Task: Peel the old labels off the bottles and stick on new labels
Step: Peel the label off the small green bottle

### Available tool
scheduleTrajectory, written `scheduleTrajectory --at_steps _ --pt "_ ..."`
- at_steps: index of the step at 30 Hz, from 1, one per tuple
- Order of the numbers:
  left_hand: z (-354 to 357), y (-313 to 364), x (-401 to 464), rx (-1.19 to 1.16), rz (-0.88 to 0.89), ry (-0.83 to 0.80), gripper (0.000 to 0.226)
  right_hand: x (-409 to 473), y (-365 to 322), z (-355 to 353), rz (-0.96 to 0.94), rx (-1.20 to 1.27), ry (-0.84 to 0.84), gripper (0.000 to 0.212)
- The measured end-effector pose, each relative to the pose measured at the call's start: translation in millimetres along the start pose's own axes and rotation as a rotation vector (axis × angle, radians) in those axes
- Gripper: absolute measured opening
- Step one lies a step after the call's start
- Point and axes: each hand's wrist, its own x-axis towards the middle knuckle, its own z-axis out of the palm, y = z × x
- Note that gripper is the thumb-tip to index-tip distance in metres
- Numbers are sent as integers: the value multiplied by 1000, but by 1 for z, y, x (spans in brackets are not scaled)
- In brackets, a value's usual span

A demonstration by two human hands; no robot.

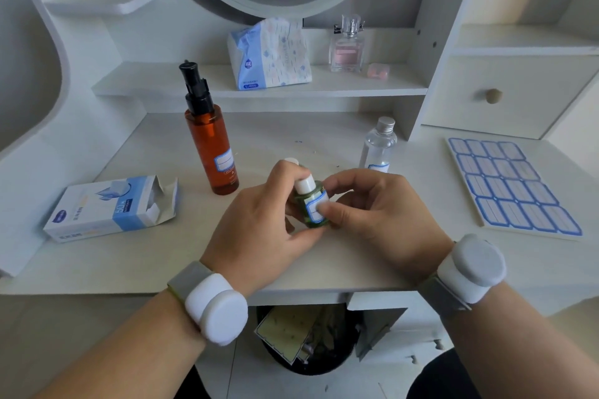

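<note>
A small green bottle [310, 204] with a white cap is held tilted above the desk, near its front edge. My left hand [259, 230] grips it around the cap and the back. My right hand [379, 214] holds its right side, and the thumb presses a blue-bordered white label [313, 209] onto its front. An amber pump bottle [212, 142] with a blue-bordered label stands behind to the left. A clear bottle [379, 147] with a silver cap and the same kind of label stands behind to the right. A sheet of blue-bordered labels [510, 185] lies at the right.
An opened white and blue box [110, 207] lies at the left of the desk. A tissue pack [269, 55], a perfume bottle [346, 45] and a small pink item [378, 70] sit on the back shelf. A black bin [308, 340] with scraps stands under the desk. A drawer [505, 97] is at the right.
</note>
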Motion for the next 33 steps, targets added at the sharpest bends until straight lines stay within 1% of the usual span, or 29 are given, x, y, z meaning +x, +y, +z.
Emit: scheduleTrajectory --at_steps 5,9,12,14,17,19,29,33 --pt "-1 0 1 -68 -14 -19 67 0 -1 -2 21 63 -32 15" --pt "-1 1 1 -112 -33 -33 68 0 -1 -2 26 47 -45 25" --pt "-1 1 1 -139 -47 -40 68 1 1 -3 22 30 -40 28" --pt "-1 0 1 -136 -47 -47 68 1 2 -3 18 18 -44 25" --pt "0 -1 1 -128 -48 -54 67 0 2 -4 18 13 -36 13" --pt "0 -1 1 -117 -51 -58 67 0 1 -4 23 15 -31 9" --pt "0 -1 0 -61 -69 -91 70 0 0 -3 21 -32 -6 7" --pt "0 -1 1 -62 -71 -100 70 -1 -1 -3 4 -45 -31 8"
